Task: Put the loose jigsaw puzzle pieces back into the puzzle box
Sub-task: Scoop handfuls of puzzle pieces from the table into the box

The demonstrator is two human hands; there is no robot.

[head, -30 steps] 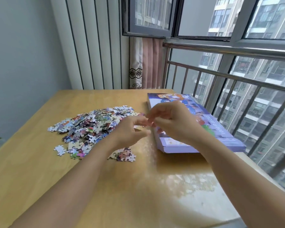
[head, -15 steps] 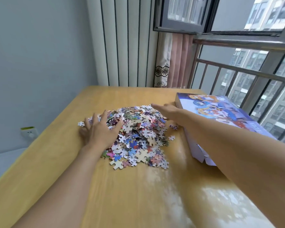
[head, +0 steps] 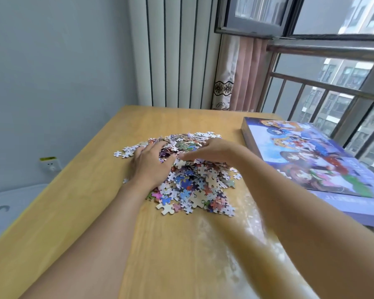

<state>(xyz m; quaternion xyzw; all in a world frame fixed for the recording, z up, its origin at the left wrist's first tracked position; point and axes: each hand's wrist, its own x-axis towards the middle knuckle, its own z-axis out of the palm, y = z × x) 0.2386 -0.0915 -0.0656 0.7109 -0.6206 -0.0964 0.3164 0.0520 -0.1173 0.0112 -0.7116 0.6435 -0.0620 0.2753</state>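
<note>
Head view. A heap of loose puzzle pieces (head: pixel 194 182) lay on the wooden tabletop (head: pixel 73 212), left of the puzzle box (head: pixel 307 160) and apart from it. The box rested flat along the right edge of the tabletop, beside the window railing (head: pixel 324 91), with its printed lid closed; a few stray pieces lay between heap and box.

The left hand (head: pixel 151 165) rested palm down on the left flank of the heap, its fingers spread and bent lightly over the pieces. Its grip was wide: the fingers lay upon the pieces and enclosed none that could be seen. The right hand (head: pixel 212 151) reached across the far top of the heap, palm down, the fingers extended toward the left hand and touching the pieces. Its grip was likewise wide; whether any piece was caught beneath the palm could not be told. The fingertips of the two hands stood near one another over the crown of the heap.

Several white-backed pieces lay scattered at the far left margin of the heap. A pink curtain (head: pixel 246 74) hung behind the tabletop, and a wall socket (head: pixel 50 165) showed at the left.
</note>
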